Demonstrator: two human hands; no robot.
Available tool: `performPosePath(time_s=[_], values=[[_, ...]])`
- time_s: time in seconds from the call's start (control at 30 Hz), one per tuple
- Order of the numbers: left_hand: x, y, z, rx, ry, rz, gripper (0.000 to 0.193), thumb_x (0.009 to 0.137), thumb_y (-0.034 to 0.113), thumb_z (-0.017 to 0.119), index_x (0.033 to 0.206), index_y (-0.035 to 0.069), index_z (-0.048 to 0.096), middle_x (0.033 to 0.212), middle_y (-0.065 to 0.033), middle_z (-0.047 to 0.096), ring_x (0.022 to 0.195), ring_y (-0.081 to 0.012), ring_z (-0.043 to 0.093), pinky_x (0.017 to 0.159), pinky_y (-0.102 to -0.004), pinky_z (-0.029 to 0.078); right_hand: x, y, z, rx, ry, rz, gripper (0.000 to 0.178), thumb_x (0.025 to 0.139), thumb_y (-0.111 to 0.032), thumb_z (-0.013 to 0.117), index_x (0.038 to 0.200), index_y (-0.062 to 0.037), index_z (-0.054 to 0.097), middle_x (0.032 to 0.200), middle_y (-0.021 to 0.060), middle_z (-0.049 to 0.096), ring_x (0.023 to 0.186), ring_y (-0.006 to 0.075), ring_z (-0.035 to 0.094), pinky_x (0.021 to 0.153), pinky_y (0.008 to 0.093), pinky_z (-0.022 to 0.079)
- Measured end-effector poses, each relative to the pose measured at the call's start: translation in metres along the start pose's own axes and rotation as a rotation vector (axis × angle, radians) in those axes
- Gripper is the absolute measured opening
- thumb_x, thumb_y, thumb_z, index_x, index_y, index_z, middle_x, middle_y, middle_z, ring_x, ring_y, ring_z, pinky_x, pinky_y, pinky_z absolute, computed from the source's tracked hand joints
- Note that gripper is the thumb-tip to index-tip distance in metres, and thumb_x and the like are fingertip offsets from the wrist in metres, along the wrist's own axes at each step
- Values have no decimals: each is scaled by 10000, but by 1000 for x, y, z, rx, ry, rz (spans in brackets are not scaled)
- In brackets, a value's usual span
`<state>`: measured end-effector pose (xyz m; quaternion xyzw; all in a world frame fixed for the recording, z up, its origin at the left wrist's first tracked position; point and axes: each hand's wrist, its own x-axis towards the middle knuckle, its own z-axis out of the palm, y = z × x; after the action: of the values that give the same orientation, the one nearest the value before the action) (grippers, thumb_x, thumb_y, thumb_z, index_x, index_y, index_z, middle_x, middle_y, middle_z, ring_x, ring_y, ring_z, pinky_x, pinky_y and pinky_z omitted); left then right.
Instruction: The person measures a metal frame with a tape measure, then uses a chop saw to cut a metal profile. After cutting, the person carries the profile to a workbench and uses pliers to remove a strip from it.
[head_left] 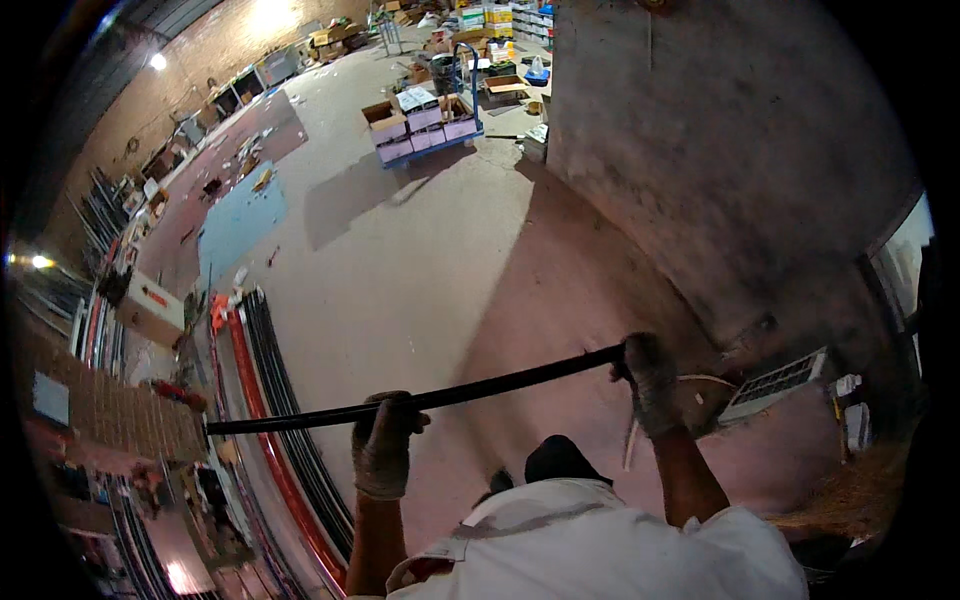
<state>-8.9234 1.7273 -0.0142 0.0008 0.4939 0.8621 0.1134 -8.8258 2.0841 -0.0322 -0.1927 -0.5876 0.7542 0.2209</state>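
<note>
A long, thin black bar [510,383], perhaps a tube, runs across in front of me and slopes up toward the right. My left hand [383,447], in a worn greyish glove, is closed around it partway along. Beyond that hand the bar reaches out to the left over pipes lying on the floor. At its right end, my right hand [650,385] grips it in a similar glove. Both forearms are bare below white sleeves. Whether the bar is hollow cannot be made out.
Several dark pipes [272,350] and a red pipe [245,370] lie lengthwise at my left. A blue trolley [432,152] carries cartons farther ahead. To the right rises a grey wall [720,150], with a white slatted panel [775,385] low beside me.
</note>
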Motion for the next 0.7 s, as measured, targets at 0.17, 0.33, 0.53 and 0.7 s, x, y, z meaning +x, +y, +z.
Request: performPosePath(time_s=[0.17, 0.33, 0.53, 0.7], values=[[169, -23, 45, 147, -124, 33, 246, 1028, 240, 582, 1089, 15, 660, 915, -107, 691, 766, -225, 657, 711, -380, 543, 139, 20, 18, 171, 123, -16, 285, 988, -342, 661, 922, -69, 615, 769, 37, 620, 688, 144, 585, 668, 318, 497], [310, -47, 66, 102, 37, -116, 277, 1013, 242, 610, 1087, -21, 655, 854, -118, 683, 753, -229, 649, 723, -376, 529, 310, 53, 44, 141, 161, 47, 231, 979, -304, 674, 913, -89, 619, 773, 18, 587, 686, 130, 567, 630, 311, 484], [488, -22, 113, 60, 65, 5, 342, 1028, 313, 577, 1101, -9, 664, 863, -109, 683, 752, -224, 643, 748, -399, 540, 524, 20, 111, 148, 45, -49, 311, 993, -341, 645, 864, -64, 585, 730, 27, 575, 662, 124, 560, 628, 298, 466], [627, -22, 130, -3, 138, 36, 373, 1010, 370, 602, 1102, 16, 675, 874, -87, 693, 777, -210, 657, 774, -417, 558, 667, 6, 148, 90, 37, -102, 323, 973, -365, 674, 896, -66, 581, 733, 28, 572, 656, 121, 574, 613, 296, 473]])
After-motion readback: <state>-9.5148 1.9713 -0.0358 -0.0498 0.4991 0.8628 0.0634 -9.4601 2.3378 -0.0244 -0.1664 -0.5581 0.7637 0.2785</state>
